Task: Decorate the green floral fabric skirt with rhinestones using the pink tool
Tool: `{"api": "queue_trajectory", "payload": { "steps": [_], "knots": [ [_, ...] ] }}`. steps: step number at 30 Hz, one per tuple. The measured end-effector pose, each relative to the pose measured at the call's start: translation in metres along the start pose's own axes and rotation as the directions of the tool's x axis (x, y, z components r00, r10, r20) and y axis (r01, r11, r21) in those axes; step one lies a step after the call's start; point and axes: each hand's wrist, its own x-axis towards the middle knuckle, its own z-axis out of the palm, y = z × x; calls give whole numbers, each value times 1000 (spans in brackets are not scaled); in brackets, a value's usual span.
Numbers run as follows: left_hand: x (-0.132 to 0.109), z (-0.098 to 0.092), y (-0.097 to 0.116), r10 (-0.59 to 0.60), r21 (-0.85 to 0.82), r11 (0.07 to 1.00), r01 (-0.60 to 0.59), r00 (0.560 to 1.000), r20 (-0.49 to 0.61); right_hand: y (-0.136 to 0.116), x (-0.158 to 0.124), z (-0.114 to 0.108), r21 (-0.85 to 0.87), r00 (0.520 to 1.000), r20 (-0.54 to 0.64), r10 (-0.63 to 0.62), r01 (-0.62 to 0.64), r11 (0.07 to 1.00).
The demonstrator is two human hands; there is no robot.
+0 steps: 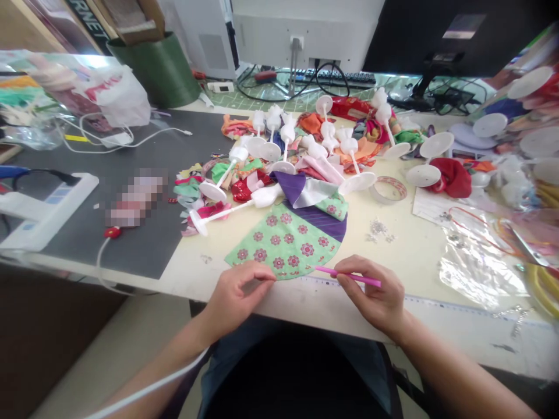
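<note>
**Pink plastic stick [349, 276] pinched at the rim of a green floral cloth [283, 247]**

The cloth lies flat on the cream bench [419, 262], near the edge closest to the person. It is a fan-shaped piece, mint green with pink-and-grey flower medallions and a purple striped band along its upper right side. A folded purple-and-white cloth [294, 191] rests on its top corner.

The left hand [236, 297] sits at the cloth's lower rim, fingers curled, with thumb and forefinger closed on the edge. The right hand [371, 291] pinches the stick between thumb and fingertips, and the stick's tip points left, just over the cloth's rim. Both forearms reach in from the bottom of the view, wrists low near the bench edge.

A steel ruler [410, 301] lies along that edge, its markings too small to read. Beyond the cloth are white plastic doll stands [358, 181] with round bases, heaped fabric scraps [310, 125] and a clear tape roll [388, 190]. A white plastic bag [116, 96] carries red lettering, but it is too creased to read.
</note>
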Motion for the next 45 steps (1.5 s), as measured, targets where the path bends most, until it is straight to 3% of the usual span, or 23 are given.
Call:
{"api": "queue_trajectory", "payload": {
  "steps": [6, 10, 19, 30, 34, 45],
  "knots": [
    [-4, 6, -11, 270, 129, 951, -280, 959, 90, 2, 2, 7, 5, 983, 63, 173, -174, 985],
    [0, 10, -12, 370, 230, 891, -392, 919, 134, 6, 3, 9, 67, 960, 51, 276, -279, 958],
    [13, 16, -13, 427, 400, 793, -460, 887, 173, 9, 13, 5, 264, 885, 92, 457, -464, 845],
    [15, 21, -21, 559, 485, 665, -568, 809, 182, 10, 17, 19, 300, 772, 136, 620, -629, 717],
    [14, 21, -19, 568, 501, 646, -576, 801, 189, 11, 15, 24, 264, 768, 144, 624, -637, 724],
    [16, 20, -18, 570, 493, 652, -576, 801, 182, 14, 12, 23, 142, 815, 116, 567, -579, 803]
  ]
}}
